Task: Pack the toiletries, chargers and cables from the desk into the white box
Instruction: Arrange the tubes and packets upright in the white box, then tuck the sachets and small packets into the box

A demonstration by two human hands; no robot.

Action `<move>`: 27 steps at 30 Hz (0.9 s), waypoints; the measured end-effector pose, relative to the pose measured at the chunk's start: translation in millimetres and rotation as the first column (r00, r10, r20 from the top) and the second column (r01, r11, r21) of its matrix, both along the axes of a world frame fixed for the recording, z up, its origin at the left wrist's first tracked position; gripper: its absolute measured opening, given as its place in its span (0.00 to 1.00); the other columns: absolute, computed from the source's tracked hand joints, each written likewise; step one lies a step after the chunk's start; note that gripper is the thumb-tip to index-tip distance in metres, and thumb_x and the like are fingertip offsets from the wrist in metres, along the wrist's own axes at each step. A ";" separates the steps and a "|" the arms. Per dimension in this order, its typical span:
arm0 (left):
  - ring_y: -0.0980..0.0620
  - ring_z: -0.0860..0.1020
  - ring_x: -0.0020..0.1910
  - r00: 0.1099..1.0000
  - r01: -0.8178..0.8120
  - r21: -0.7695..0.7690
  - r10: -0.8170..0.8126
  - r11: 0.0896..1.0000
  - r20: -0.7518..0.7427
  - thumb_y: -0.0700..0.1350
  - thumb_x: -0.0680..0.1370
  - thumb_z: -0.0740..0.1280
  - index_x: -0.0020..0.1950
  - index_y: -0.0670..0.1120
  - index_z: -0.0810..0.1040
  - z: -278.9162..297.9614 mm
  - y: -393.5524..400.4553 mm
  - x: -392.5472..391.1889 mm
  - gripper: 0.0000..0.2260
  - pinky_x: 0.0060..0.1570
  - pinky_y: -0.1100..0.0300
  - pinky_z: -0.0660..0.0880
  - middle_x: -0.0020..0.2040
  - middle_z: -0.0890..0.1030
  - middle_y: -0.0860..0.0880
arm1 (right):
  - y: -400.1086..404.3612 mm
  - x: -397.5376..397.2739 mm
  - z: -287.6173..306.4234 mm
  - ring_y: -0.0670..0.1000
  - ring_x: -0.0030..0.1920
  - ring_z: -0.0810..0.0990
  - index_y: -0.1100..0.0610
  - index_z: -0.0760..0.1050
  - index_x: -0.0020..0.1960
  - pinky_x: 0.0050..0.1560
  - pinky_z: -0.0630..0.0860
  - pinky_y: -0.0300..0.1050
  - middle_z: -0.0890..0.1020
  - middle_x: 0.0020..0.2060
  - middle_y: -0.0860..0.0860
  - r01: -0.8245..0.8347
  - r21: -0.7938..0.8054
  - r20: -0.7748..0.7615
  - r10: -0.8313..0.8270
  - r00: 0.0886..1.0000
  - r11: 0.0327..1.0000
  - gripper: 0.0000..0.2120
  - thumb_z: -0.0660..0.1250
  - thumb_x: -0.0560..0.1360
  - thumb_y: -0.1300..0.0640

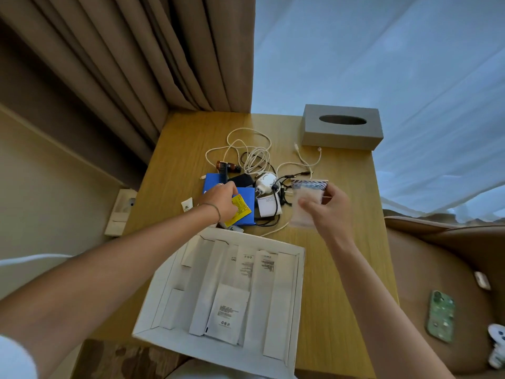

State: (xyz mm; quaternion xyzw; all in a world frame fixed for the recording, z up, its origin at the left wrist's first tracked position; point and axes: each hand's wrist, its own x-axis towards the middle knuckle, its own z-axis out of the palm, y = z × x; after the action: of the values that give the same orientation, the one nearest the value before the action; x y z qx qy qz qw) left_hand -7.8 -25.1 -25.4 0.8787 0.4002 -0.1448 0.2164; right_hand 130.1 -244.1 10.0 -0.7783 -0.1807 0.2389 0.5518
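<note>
The white box [299, 272] lies open at the desk's near edge, with several white packets inside. Beyond it sits a pile: a blue packet [247, 199], white cables [250, 149], a white charger plug [266, 181], a white adapter [267, 206], a brown bottle [232, 166] and a small white tube [187, 205]. My left hand [221, 199] grips a yellow sachet [240, 210] over the blue packet. My right hand [328, 207] holds up a clear zip bag [307, 199] just right of the pile.
A grey tissue box [341, 127] stands at the desk's back right. Brown curtains [153, 58] hang behind on the left, a white sheer curtain on the right. A padded seat at right carries a green phone [440, 315] and small white items. A wall socket [125, 205] is at left.
</note>
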 end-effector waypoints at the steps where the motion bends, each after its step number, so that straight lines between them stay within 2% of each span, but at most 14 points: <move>1: 0.47 0.77 0.49 0.999 0.005 -0.007 -0.005 1.000 -0.043 0.47 0.74 0.73 0.62 0.51 0.70 -1.2 0.6 3.1 0.19 0.46 0.50 0.78 0.54 0.75 0.49 | 0.1 -6.2 8.3 0.47 0.42 0.86 0.52 0.79 0.49 0.39 0.84 0.47 0.85 0.43 0.50 0.009 0.041 -0.025 -0.008 1.000 0.999 0.09 0.77 0.72 0.58; 3: 0.46 0.77 0.46 0.994 0.029 -0.007 -0.029 1.000 -0.105 0.51 0.72 0.75 0.62 0.50 0.67 -3.1 0.8 8.2 0.25 0.41 0.52 0.76 0.50 0.76 0.49 | -0.5 -20.4 21.4 0.47 0.44 0.86 0.53 0.78 0.52 0.40 0.84 0.46 0.86 0.45 0.51 0.032 0.123 -0.092 -0.021 0.996 0.992 0.10 0.76 0.74 0.57; 6: 0.45 0.77 0.42 0.986 0.078 0.055 -0.069 0.995 -0.153 0.54 0.70 0.76 0.63 0.50 0.64 -6.4 -1.5 12.1 0.28 0.34 0.54 0.71 0.44 0.76 0.48 | -2.2 -44.9 33.7 0.50 0.44 0.87 0.53 0.79 0.55 0.40 0.85 0.47 0.88 0.45 0.51 0.039 0.188 -0.208 0.001 0.978 0.981 0.09 0.75 0.75 0.59; 10: 0.43 0.79 0.48 0.990 0.090 0.093 -0.079 0.992 -0.114 0.55 0.70 0.76 0.61 0.49 0.68 -7.7 1.1 13.7 0.26 0.39 0.53 0.72 0.49 0.79 0.47 | -1.6 -76.4 37.6 0.53 0.43 0.88 0.57 0.80 0.56 0.40 0.84 0.47 0.88 0.44 0.54 0.011 0.198 -0.337 0.057 0.940 0.980 0.10 0.74 0.76 0.60; 13: 0.41 0.79 0.50 0.998 0.069 0.062 -0.068 0.996 -0.009 0.50 0.73 0.73 0.57 0.47 0.74 -5.8 4.8 10.9 0.17 0.41 0.52 0.73 0.52 0.80 0.45 | -0.5 -93.7 32.7 0.53 0.45 0.86 0.56 0.81 0.58 0.44 0.84 0.50 0.88 0.47 0.55 -0.026 0.149 -0.456 0.092 0.885 0.988 0.11 0.73 0.76 0.62; 15: 0.41 0.78 0.47 0.996 0.018 0.012 -0.019 1.000 0.087 0.46 0.75 0.70 0.52 0.45 0.75 -4.2 5.9 5.8 0.09 0.38 0.54 0.71 0.49 0.81 0.43 | -0.3 -103.4 27.1 0.55 0.47 0.86 0.55 0.81 0.60 0.48 0.84 0.55 0.88 0.49 0.55 -0.080 0.088 -0.509 0.114 0.853 0.993 0.15 0.71 0.75 0.66; 17: 0.43 0.76 0.42 0.984 -0.049 -0.035 0.054 0.998 0.171 0.44 0.75 0.69 0.47 0.45 0.73 0.3 6.5 -1.3 0.06 0.35 0.56 0.68 0.43 0.79 0.45 | 0.1 -113.3 19.1 0.58 0.49 0.86 0.55 0.81 0.60 0.51 0.84 0.59 0.88 0.49 0.56 -0.117 0.030 -0.535 0.115 0.837 0.993 0.19 0.68 0.73 0.70; 19: 0.46 0.72 0.35 0.953 -0.115 -0.110 0.141 0.987 0.269 0.42 0.76 0.69 0.43 0.47 0.70 8.3 5.8 -9.6 0.07 0.29 0.58 0.63 0.35 0.74 0.49 | 0.7 -123.8 8.9 0.58 0.47 0.87 0.57 0.82 0.56 0.49 0.84 0.56 0.88 0.46 0.55 -0.157 -0.025 -0.537 0.120 0.835 0.987 0.17 0.68 0.71 0.72; 21: 0.50 0.69 0.31 0.902 -0.160 -0.198 0.224 0.967 0.369 0.40 0.75 0.68 0.41 0.48 0.70 18.7 4.7 -20.2 0.08 0.26 0.59 0.61 0.31 0.71 0.51 | 1.3 -134.0 -2.2 0.53 0.43 0.87 0.56 0.83 0.51 0.43 0.84 0.49 0.88 0.42 0.52 -0.188 -0.064 -0.542 0.124 0.831 0.980 0.15 0.70 0.71 0.72; 24: 0.47 0.72 0.31 0.832 -0.199 -0.275 0.310 0.941 0.460 0.39 0.74 0.68 0.43 0.46 0.75 33.0 2.7 -42.2 0.04 0.29 0.59 0.67 0.33 0.77 0.47 | 3.9 -147.9 -22.0 0.49 0.41 0.87 0.54 0.82 0.50 0.38 0.82 0.43 0.88 0.41 0.50 -0.212 -0.131 -0.562 0.103 0.821 0.969 0.12 0.72 0.71 0.69; 27: 0.42 0.81 0.38 0.773 -0.238 -0.307 0.371 0.921 0.515 0.39 0.72 0.71 0.45 0.43 0.80 43.2 -1.6 -66.9 0.03 0.37 0.51 0.78 0.40 0.83 0.43 | 10.4 -157.8 -42.7 0.52 0.42 0.86 0.57 0.81 0.53 0.38 0.81 0.43 0.87 0.43 0.53 -0.175 -0.250 -0.503 0.027 0.864 0.952 0.12 0.73 0.72 0.67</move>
State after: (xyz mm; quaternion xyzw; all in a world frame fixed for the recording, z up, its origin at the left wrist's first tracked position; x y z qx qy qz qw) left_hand -74.7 -26.7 17.8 0.7743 0.4371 0.1139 0.4431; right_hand -27.7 -233.6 -32.7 -0.7525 -0.0380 0.4821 0.4471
